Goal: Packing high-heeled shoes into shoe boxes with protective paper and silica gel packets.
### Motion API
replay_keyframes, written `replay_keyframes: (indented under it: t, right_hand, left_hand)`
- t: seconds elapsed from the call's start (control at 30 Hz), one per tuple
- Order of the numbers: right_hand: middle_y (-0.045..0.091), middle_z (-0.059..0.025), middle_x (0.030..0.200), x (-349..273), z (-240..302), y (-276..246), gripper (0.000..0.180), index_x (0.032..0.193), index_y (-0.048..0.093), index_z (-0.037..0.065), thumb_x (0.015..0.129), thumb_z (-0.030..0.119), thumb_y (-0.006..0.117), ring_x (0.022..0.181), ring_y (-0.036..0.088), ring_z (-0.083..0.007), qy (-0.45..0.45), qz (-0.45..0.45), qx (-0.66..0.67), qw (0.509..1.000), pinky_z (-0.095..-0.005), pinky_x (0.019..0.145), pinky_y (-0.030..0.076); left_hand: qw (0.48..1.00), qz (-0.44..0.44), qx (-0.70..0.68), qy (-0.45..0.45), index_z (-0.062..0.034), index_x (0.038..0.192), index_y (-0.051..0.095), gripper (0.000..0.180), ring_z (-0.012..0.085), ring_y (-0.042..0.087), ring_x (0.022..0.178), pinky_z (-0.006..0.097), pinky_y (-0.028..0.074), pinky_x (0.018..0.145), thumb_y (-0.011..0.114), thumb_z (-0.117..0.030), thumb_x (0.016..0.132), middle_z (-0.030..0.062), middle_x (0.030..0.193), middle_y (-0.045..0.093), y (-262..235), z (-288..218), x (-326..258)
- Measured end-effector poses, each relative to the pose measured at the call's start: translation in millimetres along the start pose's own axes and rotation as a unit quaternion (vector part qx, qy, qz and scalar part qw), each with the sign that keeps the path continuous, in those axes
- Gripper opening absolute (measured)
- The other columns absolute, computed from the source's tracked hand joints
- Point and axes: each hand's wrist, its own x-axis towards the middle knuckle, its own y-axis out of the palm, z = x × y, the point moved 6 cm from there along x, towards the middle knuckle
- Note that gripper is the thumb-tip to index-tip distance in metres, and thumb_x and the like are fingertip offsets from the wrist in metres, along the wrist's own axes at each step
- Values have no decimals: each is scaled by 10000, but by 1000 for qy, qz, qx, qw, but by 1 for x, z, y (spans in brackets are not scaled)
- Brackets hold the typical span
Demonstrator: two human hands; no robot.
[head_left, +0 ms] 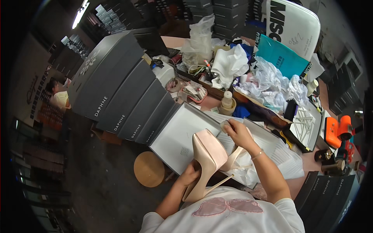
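My left hand [189, 174] grips a champagne-coloured satin high-heeled shoe [210, 157] by its side. That shoe is tilted, its platform sole facing up and its thin heel pointing toward my body. My right hand [237, 134] is closed, pinching a small pale pad [224, 125] just beyond the shoe's toe; whether it is sponge or folded cloth I cannot tell. Under my right hand a matching shoe [232, 160] lies on white tissue paper, partly hidden by the held shoe and my arm. Beside them sits an open shoe-box part [175, 136] with a white inside.
Dark grey shoe boxes [128, 93] are stacked at left, more [330, 194] at lower right. A round wooden stool [149, 169] stands below the table's left side. Beyond my hands are a bottle [227, 100], crumpled white paper [230, 64] and an orange heat-gun-like tool [337, 131]. Another person [61, 97] is far left.
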Motion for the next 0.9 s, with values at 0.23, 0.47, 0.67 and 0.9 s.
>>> replay_keyframes:
  t: [0.23,0.47,0.67,0.9]
  right_hand:
    - [590,-273,1114,159,-15,65,412,1210,524,-25,932,278,545,980,589,-421,-35,-132,-85,987,-425,869,461]
    - [619,-266,1067,65,129,88,399,1246,530,-9,962,265,474,999,579,-441,-90,36,-23,995,-445,873,460]
    - [625,-266,815,44,66,39,336,1006,626,-12,970,285,472,799,599,-456,-4,7,-27,1000,-473,724,464]
    - [490,-261,1312,-119,19,25,568,1405,345,-7,951,278,531,1155,540,-344,34,-123,67,990,-395,942,445]
  left_hand:
    - [998,-13,-23,54,31,1403,306,737,174,416,1258,318,321,1070,716,-161,820,97,1360,450,-76,-38,10]
    - [994,41,80,64,12,1350,380,627,183,427,1240,334,328,1059,686,-94,813,100,1306,494,-78,-56,30]
    - [996,67,49,44,14,1326,399,695,189,493,1190,328,384,1020,768,-177,768,82,1270,530,-31,-21,37]
    - [996,90,-23,3,1,1307,400,681,175,594,1058,316,494,896,782,-165,768,92,1191,579,31,-11,33]
